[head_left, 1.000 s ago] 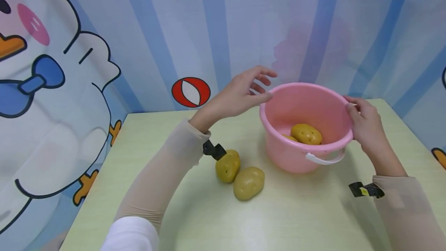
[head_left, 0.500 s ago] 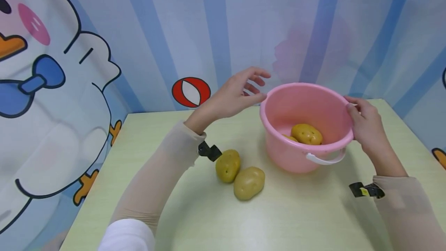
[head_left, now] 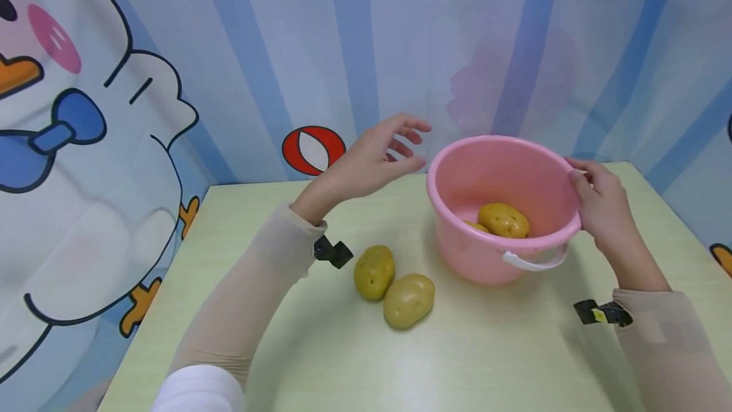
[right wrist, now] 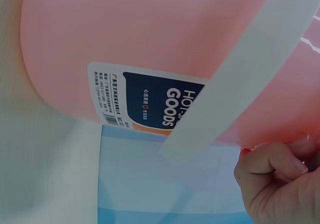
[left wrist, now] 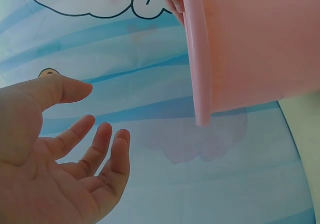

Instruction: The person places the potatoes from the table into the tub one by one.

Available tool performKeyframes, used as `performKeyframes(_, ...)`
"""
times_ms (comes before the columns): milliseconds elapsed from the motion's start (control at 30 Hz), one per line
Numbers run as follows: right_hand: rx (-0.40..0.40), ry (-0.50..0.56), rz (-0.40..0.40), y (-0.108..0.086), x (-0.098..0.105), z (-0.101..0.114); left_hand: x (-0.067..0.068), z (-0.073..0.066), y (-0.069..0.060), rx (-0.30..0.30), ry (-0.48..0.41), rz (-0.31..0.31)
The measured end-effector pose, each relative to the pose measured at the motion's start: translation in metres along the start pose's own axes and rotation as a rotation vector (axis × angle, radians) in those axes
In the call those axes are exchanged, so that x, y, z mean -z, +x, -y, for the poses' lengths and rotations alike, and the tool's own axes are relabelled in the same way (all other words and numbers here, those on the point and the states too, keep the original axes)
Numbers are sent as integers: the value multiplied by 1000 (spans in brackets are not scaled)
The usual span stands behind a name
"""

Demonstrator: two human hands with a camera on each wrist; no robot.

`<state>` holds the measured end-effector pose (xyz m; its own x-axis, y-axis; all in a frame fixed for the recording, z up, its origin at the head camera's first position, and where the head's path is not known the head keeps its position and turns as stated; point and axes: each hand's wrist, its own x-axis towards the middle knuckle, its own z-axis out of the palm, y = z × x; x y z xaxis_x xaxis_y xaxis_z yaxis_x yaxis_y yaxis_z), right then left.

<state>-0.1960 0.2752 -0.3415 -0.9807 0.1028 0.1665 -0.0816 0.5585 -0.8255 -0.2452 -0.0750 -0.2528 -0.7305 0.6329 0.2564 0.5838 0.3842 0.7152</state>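
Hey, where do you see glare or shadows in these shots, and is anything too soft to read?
Head view: pale glare on the near part of the table, soft shadow beside the right forearm; left wrist view: dimmer, though the left hand looks fairly sharp; right wrist view: also dim, white glints on the pink bucket, the label's smallest print hard to read.

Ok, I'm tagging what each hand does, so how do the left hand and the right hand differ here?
The left hand hangs in the air touching nothing, while the right hand grips the pink bucket at its rim. The left hand's fingers are loosely spread; the right hand's are curled. Both come out of beige sleeves.
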Motion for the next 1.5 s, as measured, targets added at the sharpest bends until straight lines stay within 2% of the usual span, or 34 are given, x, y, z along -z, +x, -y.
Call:
performKeyframes(400, 2, 0, -2, -2, 0, 1, 5, 6, -12, 41, 19, -5)
performKeyframes(833, -2, 7, 0, 0, 0, 2, 7, 12, -18, 65, 30, -3)
performKeyframes(1233, 2, 13, 3, -2, 0, 3, 4, 24, -25, 92, 28, 9)
performKeyframes(1500, -1, 2, 0, -1, -1, 0, -1, 35, -32, 113, 24, 44)
